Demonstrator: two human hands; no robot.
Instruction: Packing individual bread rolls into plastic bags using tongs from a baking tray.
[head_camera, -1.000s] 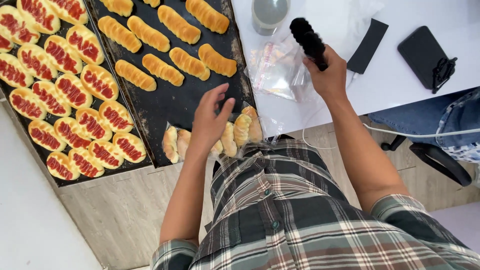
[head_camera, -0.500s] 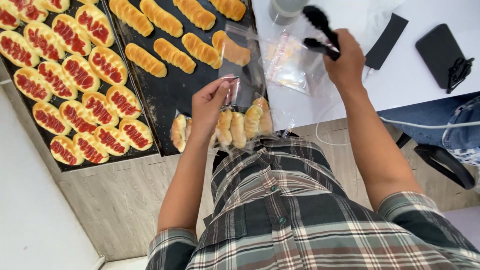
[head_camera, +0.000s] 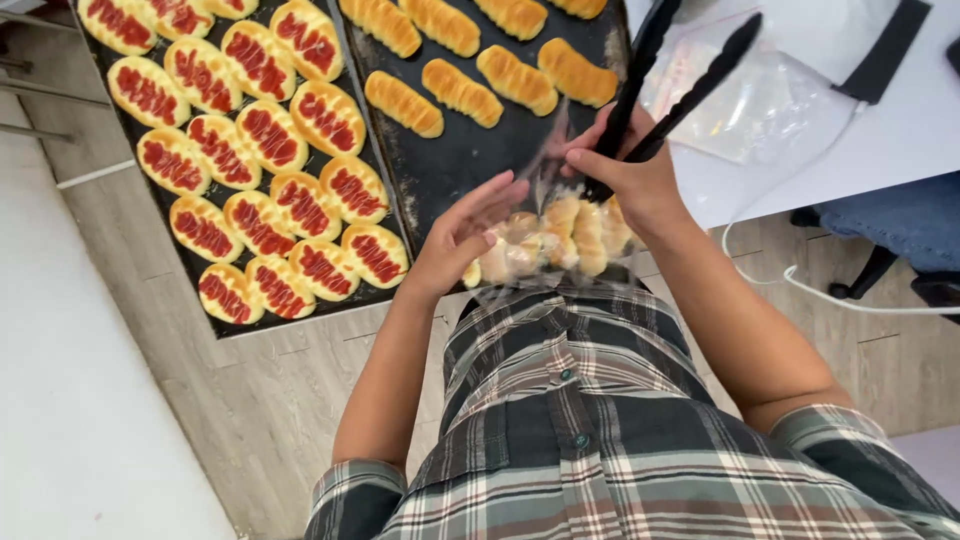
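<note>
My right hand grips black tongs, their arms pointing up and to the right, and its fingertips also pinch the top of a thin clear plastic bag. My left hand is spread flat, fingers apart, touching the bag's left side. Both hands hover over a cluster of golden twisted rolls at the near edge of the dark baking tray. More golden rolls lie in rows farther back on that tray.
A second dark tray on the left carries several oval buns with red topping. To the right is a white table with a pile of clear bags and a flat black object. A white cable hangs below it.
My right hand has brought the tongs down and left from the table to the bag. My left hand has let go of the bag's edge and spread open against it.
</note>
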